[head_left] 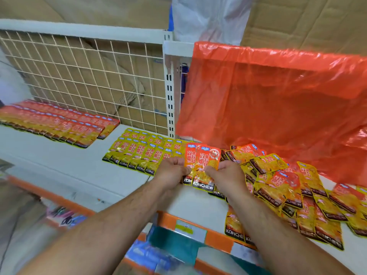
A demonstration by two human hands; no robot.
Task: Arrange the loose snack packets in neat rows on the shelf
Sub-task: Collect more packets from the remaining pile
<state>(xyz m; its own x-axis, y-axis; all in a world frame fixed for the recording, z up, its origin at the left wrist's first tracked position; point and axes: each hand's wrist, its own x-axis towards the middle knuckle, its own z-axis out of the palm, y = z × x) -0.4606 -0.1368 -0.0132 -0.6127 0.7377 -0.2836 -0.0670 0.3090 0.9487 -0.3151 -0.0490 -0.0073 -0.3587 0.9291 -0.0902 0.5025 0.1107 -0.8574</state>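
Reaching forward with both forearms stretched over the white shelf (59, 155), a person held a small fan of orange snack packets (202, 161) upright between two hands. The left hand (171, 171), fingers curled, pinched the fan's left edge. The right hand (226, 174) gripped its right edge, thumb pressed on the front. Neat rows of yellow packets (139, 151) lay flat just beside the left hand, at ten o'clock. A loose heap of packets (288, 187) sprawled at three o'clock, touching the right wrist. Farther off at ten o'clock, overlapping orange rows (55, 122) lined the wire back panel (79, 76). A red plastic bag (278, 100) hung at one o'clock.
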